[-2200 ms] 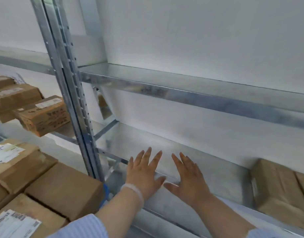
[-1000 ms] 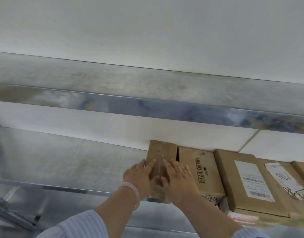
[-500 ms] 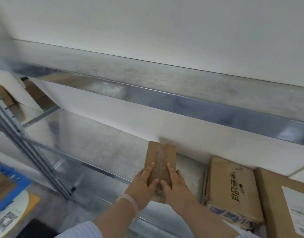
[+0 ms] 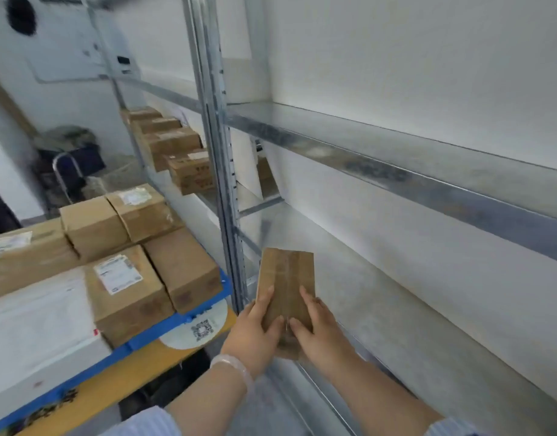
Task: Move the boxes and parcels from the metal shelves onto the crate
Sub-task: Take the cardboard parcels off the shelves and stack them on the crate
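Shelf upright (image 4: 222,190) just left of the fingers (image 4: 264,298), between them and the blue crate (image 4: 163,330) (loaded with boxes (image 4: 182,272)); left hand (image 4: 255,333) and right hand (image 4: 322,336) clasp the small parcel (image 4: 286,275) from either side, above the lower shelf (image 4: 412,325).

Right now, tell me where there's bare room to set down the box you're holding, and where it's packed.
Bare: the flat top of the white parcel, bordered by the labelled box and the long box behind. Also the lower shelf beyond the held box. Crowded: the blue crate corner, boxes packed to its rim.
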Demonstrator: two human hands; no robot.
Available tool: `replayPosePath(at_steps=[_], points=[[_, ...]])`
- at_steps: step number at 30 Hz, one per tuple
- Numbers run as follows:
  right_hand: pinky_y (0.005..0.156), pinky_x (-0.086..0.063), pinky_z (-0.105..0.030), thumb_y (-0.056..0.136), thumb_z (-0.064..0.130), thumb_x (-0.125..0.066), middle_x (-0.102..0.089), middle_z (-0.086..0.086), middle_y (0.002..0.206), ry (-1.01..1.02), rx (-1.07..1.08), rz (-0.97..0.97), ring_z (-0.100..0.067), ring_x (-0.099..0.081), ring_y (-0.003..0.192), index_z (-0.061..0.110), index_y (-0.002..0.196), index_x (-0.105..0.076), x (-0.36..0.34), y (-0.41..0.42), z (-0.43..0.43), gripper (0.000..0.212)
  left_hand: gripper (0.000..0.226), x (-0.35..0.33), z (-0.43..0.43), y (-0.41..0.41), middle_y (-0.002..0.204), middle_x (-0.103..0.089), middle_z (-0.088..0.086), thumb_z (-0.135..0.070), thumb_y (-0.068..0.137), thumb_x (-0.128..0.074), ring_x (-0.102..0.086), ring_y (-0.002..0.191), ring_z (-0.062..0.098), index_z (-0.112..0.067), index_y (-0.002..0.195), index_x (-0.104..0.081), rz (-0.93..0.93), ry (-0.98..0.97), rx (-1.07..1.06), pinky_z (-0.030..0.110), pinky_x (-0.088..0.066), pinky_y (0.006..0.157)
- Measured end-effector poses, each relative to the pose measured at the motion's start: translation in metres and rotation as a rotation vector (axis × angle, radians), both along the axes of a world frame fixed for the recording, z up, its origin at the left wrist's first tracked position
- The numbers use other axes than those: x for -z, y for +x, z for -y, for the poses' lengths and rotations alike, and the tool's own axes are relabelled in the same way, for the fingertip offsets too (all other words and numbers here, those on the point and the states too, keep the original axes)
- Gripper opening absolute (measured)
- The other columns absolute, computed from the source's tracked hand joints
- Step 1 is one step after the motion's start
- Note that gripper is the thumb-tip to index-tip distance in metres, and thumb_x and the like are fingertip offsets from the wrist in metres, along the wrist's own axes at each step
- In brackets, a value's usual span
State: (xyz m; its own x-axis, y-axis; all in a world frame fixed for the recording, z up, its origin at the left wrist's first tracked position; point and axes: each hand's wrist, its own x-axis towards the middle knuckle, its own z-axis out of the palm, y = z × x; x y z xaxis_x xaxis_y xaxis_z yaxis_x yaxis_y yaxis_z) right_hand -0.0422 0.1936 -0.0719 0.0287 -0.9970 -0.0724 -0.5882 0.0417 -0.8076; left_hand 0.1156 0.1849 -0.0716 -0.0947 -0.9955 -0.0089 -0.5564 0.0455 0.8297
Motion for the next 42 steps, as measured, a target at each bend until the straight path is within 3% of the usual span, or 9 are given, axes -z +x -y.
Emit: replayPosePath(at_steps=[4, 7, 10, 17, 21, 24, 28, 34, 42], points=[[0.11, -0.03, -0.03, 0.093, 0.043, -0.054, -0.027, 0.007, 0.154, -0.053, -0.073, 0.049, -0.009, -0.034, 0.135, 0.044, 0.147, -0.02, -0.011, 0.072, 0.029, 0.064, 0.058, -0.014, 0.013, 0.072, 0.135, -0.044, -0.005, -0.038, 0.092, -0.055, -0.049, 0.116, 0.01, -0.052, 0.141, -0.029, -0.027, -0.026, -0.128, 0.028, -0.041, 0.101], [0.1, -0.038, -0.027, 0.089, 0.046, -0.057, -0.039, 0.009, 0.143, -0.096, -0.134, 0.068, -0.006, -0.044, 0.12, 0.047, 0.141, -0.027, -0.025, 0.125, 0.053, 0.059, 0.057, -0.024, 0.023, 0.125, 0.134, -0.044, -0.007, -0.041, 0.092, -0.053, -0.049, 0.115, 0.009, -0.054, 0.142, -0.028, -0.056, -0.055, -0.218, 0.025, -0.041, 0.096], [0.092, -0.033, -0.021, 0.089, 0.052, -0.055, -0.037, 0.016, 0.138, -0.118, -0.233, 0.032, -0.001, -0.039, 0.116, 0.049, 0.139, -0.027, -0.034, 0.177, 0.074, 0.057, 0.055, -0.029, 0.03, 0.178, 0.133, -0.048, -0.008, -0.048, 0.093, -0.049, -0.051, 0.116, 0.011, -0.058, 0.141, -0.023, -0.058, -0.056, -0.287, 0.032, -0.044, 0.097], [0.098, -0.027, -0.02, 0.094, 0.046, -0.052, -0.032, 0.013, 0.147, -0.065, -0.352, 0.083, 0.001, -0.032, 0.122, 0.046, 0.146, -0.027, -0.027, 0.264, 0.106, 0.057, 0.059, -0.02, 0.043, 0.261, 0.14, -0.043, -0.007, -0.047, 0.093, -0.051, -0.049, 0.122, 0.014, -0.052, 0.144, -0.023, -0.126, -0.018, -0.394, 0.039, -0.043, 0.103], [0.101, -0.025, -0.021, 0.095, 0.049, -0.049, -0.028, 0.014, 0.151, -0.026, -0.412, 0.052, 0.003, -0.028, 0.125, 0.049, 0.146, -0.025, -0.021, 0.284, 0.128, 0.057, 0.06, -0.013, 0.051, 0.277, 0.141, -0.04, -0.012, -0.043, 0.094, -0.052, -0.045, 0.124, 0.009, -0.05, 0.146, -0.023, -0.176, -0.003, -0.435, 0.035, -0.039, 0.107], [0.106, -0.024, -0.026, 0.095, 0.051, -0.048, -0.025, 0.015, 0.153, 0.012, -0.448, 0.053, -0.003, -0.027, 0.135, 0.051, 0.146, -0.023, -0.017, 0.294, 0.146, 0.056, 0.06, -0.01, 0.062, 0.284, 0.136, -0.039, -0.014, -0.044, 0.094, -0.051, -0.042, 0.118, 0.004, -0.05, 0.146, -0.021, -0.17, 0.017, -0.47, 0.025, -0.037, 0.101], [0.105, -0.022, -0.025, 0.096, 0.049, -0.047, -0.022, 0.014, 0.155, 0.05, -0.498, 0.062, -0.006, -0.025, 0.138, 0.05, 0.147, -0.021, -0.011, 0.305, 0.167, 0.057, 0.061, -0.006, 0.076, 0.293, 0.139, -0.038, -0.013, -0.044, 0.094, -0.051, -0.041, 0.12, 0.004, -0.047, 0.147, -0.021, -0.181, 0.05, -0.529, 0.026, -0.037, 0.104], [0.107, -0.022, -0.028, 0.097, 0.048, -0.045, -0.018, 0.014, 0.157, 0.083, -0.566, 0.057, -0.009, -0.022, 0.141, 0.05, 0.148, -0.017, -0.005, 0.32, 0.193, 0.058, 0.06, -0.004, 0.094, 0.299, 0.139, -0.037, -0.014, -0.041, 0.095, -0.051, -0.038, 0.116, 0.001, -0.047, 0.147, -0.022, -0.177, 0.073, -0.6, 0.007, -0.033, 0.086], [0.108, -0.023, -0.031, 0.097, 0.05, -0.045, -0.015, 0.017, 0.157, 0.075, -0.59, 0.05, -0.008, -0.021, 0.141, 0.052, 0.148, -0.013, 0.001, 0.328, 0.205, 0.06, 0.06, -0.002, 0.102, 0.302, 0.139, -0.033, -0.014, -0.046, 0.094, -0.049, -0.036, 0.119, 0.003, -0.052, 0.146, -0.018, -0.135, 0.086, -0.623, 0.021, -0.031, 0.097]])
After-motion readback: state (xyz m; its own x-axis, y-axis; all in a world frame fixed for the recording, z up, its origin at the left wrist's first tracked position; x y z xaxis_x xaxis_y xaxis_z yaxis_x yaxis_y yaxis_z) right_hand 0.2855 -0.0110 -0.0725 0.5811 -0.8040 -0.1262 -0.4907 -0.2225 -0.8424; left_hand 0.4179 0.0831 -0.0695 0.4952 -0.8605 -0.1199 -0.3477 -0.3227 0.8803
